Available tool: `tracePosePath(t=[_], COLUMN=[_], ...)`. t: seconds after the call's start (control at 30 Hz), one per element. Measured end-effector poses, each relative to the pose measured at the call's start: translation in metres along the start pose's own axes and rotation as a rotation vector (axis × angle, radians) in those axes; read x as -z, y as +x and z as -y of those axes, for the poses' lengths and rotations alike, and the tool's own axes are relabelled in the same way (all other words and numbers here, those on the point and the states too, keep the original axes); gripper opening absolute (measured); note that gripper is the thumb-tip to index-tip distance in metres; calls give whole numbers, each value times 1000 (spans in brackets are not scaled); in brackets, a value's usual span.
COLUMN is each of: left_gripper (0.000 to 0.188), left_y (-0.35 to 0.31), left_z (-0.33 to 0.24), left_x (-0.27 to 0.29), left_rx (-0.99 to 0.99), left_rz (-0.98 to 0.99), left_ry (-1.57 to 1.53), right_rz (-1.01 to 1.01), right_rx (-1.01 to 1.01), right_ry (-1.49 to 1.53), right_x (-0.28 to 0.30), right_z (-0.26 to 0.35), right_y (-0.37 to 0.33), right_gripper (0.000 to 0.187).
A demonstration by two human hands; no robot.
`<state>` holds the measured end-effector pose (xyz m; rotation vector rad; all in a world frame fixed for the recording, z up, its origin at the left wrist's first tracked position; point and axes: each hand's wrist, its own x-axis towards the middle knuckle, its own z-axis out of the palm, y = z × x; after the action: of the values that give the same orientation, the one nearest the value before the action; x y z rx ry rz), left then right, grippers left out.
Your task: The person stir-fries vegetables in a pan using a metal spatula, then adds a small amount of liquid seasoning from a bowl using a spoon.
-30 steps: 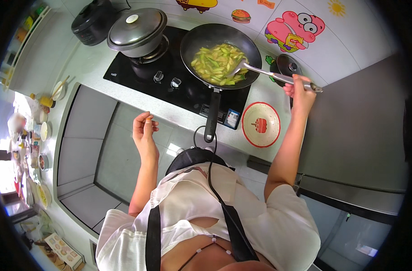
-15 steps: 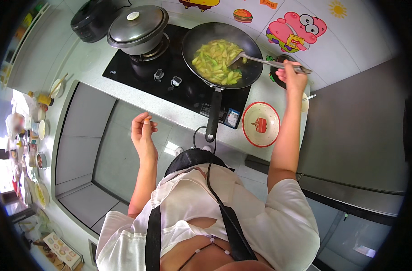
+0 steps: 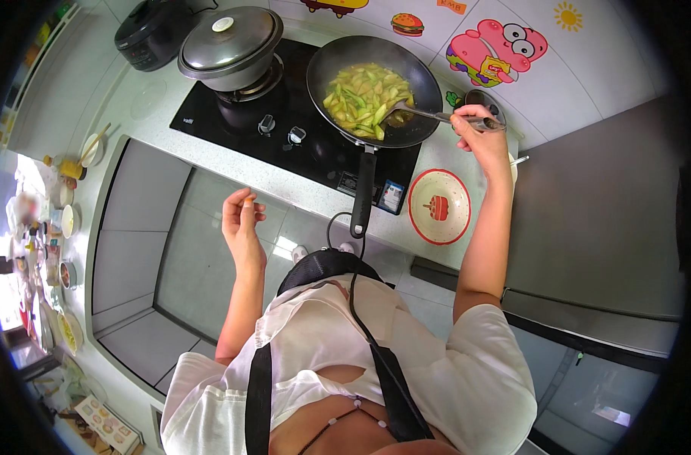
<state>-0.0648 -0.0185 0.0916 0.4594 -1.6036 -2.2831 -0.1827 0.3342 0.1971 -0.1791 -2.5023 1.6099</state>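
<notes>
My right hand [image 3: 482,140] is closed around the grey handle of a spatula [image 3: 430,114]. The spatula's blade rests among pale green vegetable slices [image 3: 360,91], which lie in some liquid in a black wok [image 3: 421,76]. That wok sits on the right side of the black stove top [image 3: 231,125], its long handle [image 3: 365,182] pointing toward me. Held in the air before the counter edge, left of the wok handle, my left hand [image 3: 241,224] is empty with loosely curled fingers.
A red-rimmed bowl [image 3: 423,212] stands right of the wok handle. Behind my right hand is a dark round dish [image 3: 488,105]. A lidded pot [image 3: 231,49] occupies the left burner, with a black cooker [image 3: 152,38] beyond. A grey fridge [image 3: 595,220] bounds the right.
My right hand has shifted slightly left and toward me, drawing the spatula along. The vegetables have been moved about within the wok. My left hand has hardly moved.
</notes>
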Motion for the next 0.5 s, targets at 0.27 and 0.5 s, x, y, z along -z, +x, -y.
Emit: tracePosePath(t=[0.27,0.5], left_gripper=[17,16], left_y=[1,3], left_z=[-2,-1], left_x=[4,4], left_rx=[14,25], left_rz=[0,11], left_ry=[-7,1], right_rz=[-68,165], right_rx=[21,-11], right_ry=[-19,145], right_x=[9,-25], right_z=[40,18], right_y=[-22,-27], right_gripper=[24,20])
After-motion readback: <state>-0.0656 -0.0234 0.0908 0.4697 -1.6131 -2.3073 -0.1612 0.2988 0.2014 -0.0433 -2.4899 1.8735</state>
